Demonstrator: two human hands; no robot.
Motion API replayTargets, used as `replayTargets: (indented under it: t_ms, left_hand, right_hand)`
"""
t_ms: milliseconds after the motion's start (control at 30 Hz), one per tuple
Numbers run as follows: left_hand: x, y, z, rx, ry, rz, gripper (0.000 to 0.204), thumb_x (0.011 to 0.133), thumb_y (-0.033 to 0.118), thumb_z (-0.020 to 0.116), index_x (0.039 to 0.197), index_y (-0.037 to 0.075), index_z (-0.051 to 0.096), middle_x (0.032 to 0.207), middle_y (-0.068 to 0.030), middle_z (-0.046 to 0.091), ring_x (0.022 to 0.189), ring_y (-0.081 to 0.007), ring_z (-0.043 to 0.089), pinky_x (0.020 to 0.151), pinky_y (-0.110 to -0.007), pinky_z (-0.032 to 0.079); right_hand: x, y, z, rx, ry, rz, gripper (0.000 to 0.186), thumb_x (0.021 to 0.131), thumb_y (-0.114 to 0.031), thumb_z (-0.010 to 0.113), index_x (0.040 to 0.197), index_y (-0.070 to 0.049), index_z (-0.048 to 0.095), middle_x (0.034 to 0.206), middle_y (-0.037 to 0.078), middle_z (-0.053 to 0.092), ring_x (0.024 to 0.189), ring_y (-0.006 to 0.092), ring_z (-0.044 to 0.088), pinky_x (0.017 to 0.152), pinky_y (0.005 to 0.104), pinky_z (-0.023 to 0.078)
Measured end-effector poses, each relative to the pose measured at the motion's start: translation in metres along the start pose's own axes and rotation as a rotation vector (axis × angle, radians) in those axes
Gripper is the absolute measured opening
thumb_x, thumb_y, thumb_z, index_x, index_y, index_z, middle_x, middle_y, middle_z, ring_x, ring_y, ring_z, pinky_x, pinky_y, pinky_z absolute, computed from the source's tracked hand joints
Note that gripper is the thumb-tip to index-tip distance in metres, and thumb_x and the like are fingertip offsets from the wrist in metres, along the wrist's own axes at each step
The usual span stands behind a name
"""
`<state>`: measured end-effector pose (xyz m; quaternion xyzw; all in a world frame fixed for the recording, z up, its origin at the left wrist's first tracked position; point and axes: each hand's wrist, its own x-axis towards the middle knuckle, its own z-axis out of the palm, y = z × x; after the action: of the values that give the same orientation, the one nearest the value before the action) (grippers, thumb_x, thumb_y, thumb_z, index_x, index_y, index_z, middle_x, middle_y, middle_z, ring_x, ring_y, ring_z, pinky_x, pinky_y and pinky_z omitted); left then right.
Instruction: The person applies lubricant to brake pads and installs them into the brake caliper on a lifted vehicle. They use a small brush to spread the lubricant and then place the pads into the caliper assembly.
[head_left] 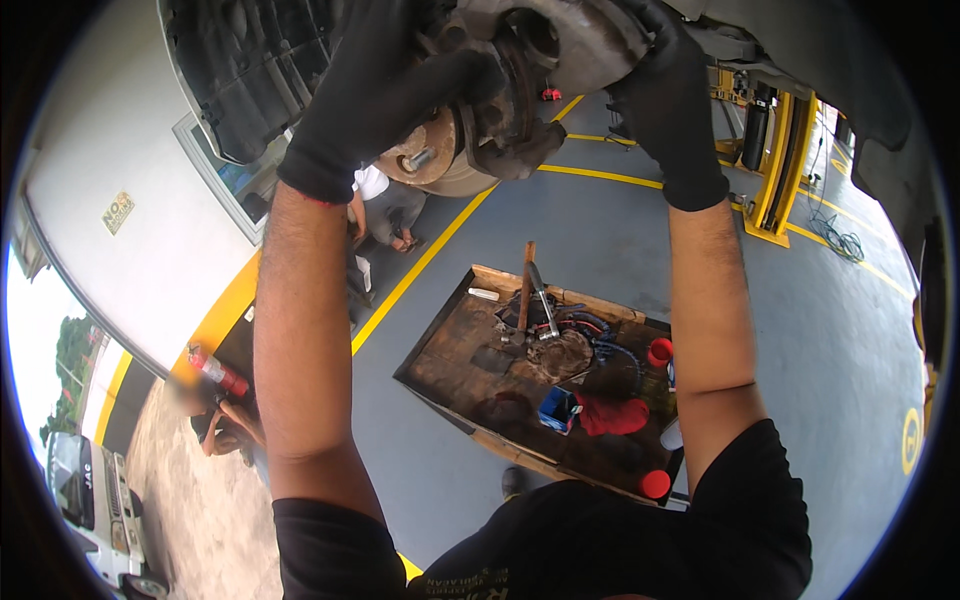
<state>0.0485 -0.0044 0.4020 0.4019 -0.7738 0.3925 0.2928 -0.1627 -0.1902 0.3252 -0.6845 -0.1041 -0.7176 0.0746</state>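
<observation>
Both my hands wear black gloves and are raised to a wheel hub assembly at the top of the head view. My left hand [400, 85] is at its left side, thumb stretched across the brake caliper [585, 45]; its other fingers are partly cut off by the upper edge. From the right, my right hand [665, 95] wraps round the same grey metal caliper. Below them are a rusty brake disc [460, 178] and a hub [420, 145] with a protruding stud. A worn metal bracket [520, 150] stands beside the disc.
Below stands a wooden-topped tray [440, 360] with a hammer [526, 290], a ratchet [543, 300], a red cloth [612, 415] and a blue box [558, 410]. A yellow lift post [780, 170] is at right. Two people crouch at left, near a fire extinguisher [217, 371].
</observation>
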Motion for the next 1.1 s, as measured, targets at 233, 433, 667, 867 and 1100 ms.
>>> replayTargets:
  t_ms: [233, 433, 667, 867, 1100]
  left_hand:
    - [-0.004, 0.004, 0.003, -0.119, 0.035, -0.079, 0.095, 0.079, 0.016, 0.086, 0.160, -0.003, 0.040, 0.160, -0.0262, 0.044, 0.153, -0.0391, 0.039, 0.127, -0.044, 0.029]
    - [-0.001, 0.020, 0.003, 0.009, 0.009, -0.026, 0.089, 0.083, 0.014, 0.082, 0.160, -0.005, 0.041, 0.163, -0.0251, 0.043, 0.157, -0.0384, 0.036, 0.129, -0.043, 0.026]
    - [-0.012, 0.000, -0.003, -0.237, 0.015, -0.077, 0.062, 0.103, 0.011, 0.063, 0.159, -0.006, 0.043, 0.167, -0.0226, 0.041, 0.159, -0.0354, 0.033, 0.130, -0.042, 0.024]
    - [-0.012, -0.020, 0.011, -0.038, 0.083, 0.124, 0.052, 0.114, 0.020, 0.053, 0.159, -0.003, 0.044, 0.164, -0.0194, 0.045, 0.155, -0.0299, 0.040, 0.127, -0.039, 0.030]
    - [-0.009, 0.019, 0.019, -0.622, 0.112, -0.479, 0.056, 0.111, 0.012, 0.057, 0.163, 0.003, 0.039, 0.154, -0.0093, 0.054, 0.133, -0.0165, 0.053, 0.113, -0.030, 0.043]
  right_hand:
    - [-0.012, -0.004, 0.020, 0.022, 0.077, 0.005, 0.055, 0.083, -0.003, 0.084, 0.133, 0.002, 0.061, 0.128, 0.016, 0.070, 0.119, 0.0274, 0.068, 0.107, 0.0407, 0.053]
    - [-0.053, -0.007, 0.042, -0.165, 0.021, 0.088, 0.075, 0.089, -0.014, 0.085, 0.153, -0.002, 0.047, 0.146, 0.017, 0.058, 0.134, 0.0308, 0.060, 0.113, 0.0441, 0.051]
    - [-0.050, -0.015, -0.022, 0.104, -0.417, 0.365, 0.046, 0.099, -0.013, 0.076, 0.142, -0.006, 0.065, 0.156, 0.018, 0.052, 0.136, 0.0335, 0.062, 0.113, 0.0427, 0.053]
    - [-0.057, 0.017, -0.034, 0.532, 0.157, 0.546, 0.056, 0.113, -0.040, 0.046, 0.159, -0.008, 0.048, 0.148, 0.013, 0.064, 0.133, 0.0283, 0.063, 0.108, 0.0434, 0.054]
    - [-0.066, 0.032, 0.059, 1.171, 0.124, 0.648, 0.064, 0.117, -0.047, 0.042, 0.165, -0.004, 0.037, 0.162, 0.014, 0.050, 0.147, 0.0253, 0.050, 0.124, 0.0390, 0.038]
